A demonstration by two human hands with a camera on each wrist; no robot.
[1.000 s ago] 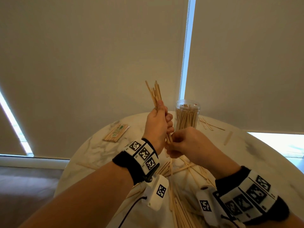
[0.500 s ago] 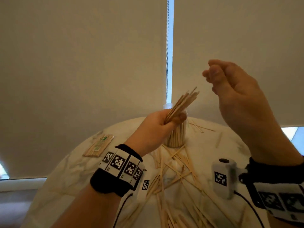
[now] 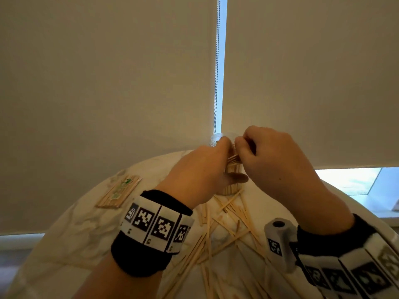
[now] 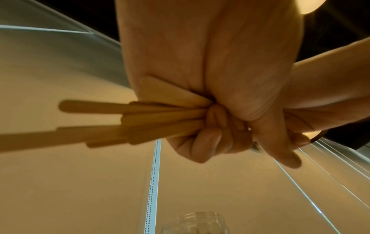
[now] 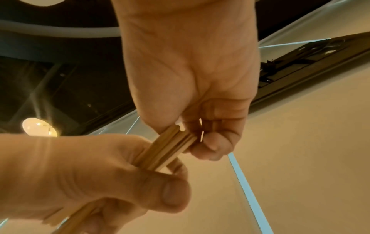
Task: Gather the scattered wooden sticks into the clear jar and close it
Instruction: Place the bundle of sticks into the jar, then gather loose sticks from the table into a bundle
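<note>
My left hand (image 3: 207, 169) grips a bundle of flat wooden sticks (image 4: 128, 123) in its fist, right in front of the clear jar (image 3: 216, 140). The jar stands open at the far side of the round table, with sticks inside it, and both hands cover most of it. My right hand (image 3: 265, 154) has come in from the right, and its curled fingers (image 5: 214, 142) pinch the far end of the same bundle of sticks (image 5: 170, 148). Several loose sticks (image 3: 226, 229) lie scattered on the table between my wrists. No lid shows in any view.
The round marble table (image 3: 71, 229) stands against drawn roller blinds. A wrapped pack of sticks (image 3: 118, 192) lies at its left. Daylight comes through the gap between the blinds, where a bead chain (image 3: 217, 72) hangs.
My right hand came down from high at the right to the stick bundle and took hold of its end. My left hand carried the bundle forward to the jar's mouth.
</note>
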